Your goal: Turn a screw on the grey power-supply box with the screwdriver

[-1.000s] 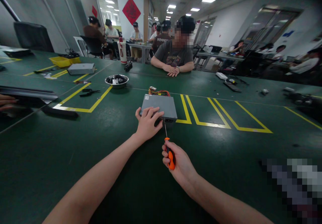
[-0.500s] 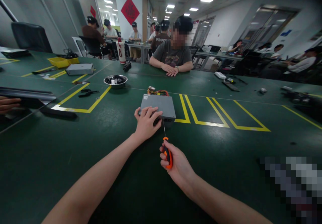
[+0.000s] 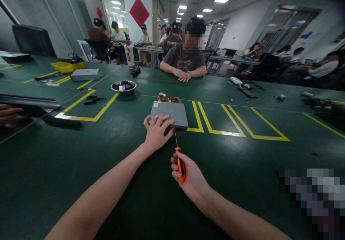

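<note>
A grey computer power supply (image 3: 172,111) lies flat on the green table in front of me, with a bundle of coloured cables (image 3: 169,98) at its far side. My left hand (image 3: 157,130) grips its near left part, fingers spread over the top and thumb against the near side. In my right hand (image 3: 185,170) is an orange and black screwdriver (image 3: 181,167), held by the handle. Its thin shaft points away from me to the near face of the power supply. The contact of the tip is too small to make out.
A metal bowl (image 3: 123,87) with small dark parts stands at the back left. Pliers (image 3: 94,100) lie inside yellow tape lines. Another grey box (image 3: 85,74) and a yellow tray (image 3: 67,66) are farther left. A person (image 3: 184,58) sits opposite; another person's hand (image 3: 9,112) is at left.
The screwdriver handle has turned a little in my right hand, showing a different side. My left hand and the power supply stay in place.
</note>
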`<act>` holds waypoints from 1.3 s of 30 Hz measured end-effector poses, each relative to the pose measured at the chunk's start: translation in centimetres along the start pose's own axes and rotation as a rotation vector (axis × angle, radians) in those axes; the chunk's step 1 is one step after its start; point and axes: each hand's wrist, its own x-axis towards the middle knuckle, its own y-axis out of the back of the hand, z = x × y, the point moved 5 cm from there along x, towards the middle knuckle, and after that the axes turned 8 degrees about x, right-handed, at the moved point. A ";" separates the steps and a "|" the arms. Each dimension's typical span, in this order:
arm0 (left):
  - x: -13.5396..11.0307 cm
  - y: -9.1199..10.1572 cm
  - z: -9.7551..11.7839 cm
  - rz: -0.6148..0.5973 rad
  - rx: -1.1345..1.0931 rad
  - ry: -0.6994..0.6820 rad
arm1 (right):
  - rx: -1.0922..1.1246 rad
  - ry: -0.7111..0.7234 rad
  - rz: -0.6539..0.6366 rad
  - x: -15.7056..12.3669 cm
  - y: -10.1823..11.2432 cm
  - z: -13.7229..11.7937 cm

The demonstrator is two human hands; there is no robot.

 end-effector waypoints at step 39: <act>0.1 0.1 0.0 -0.006 -0.010 -0.002 | -0.055 0.000 -0.006 0.1 0.2 -0.3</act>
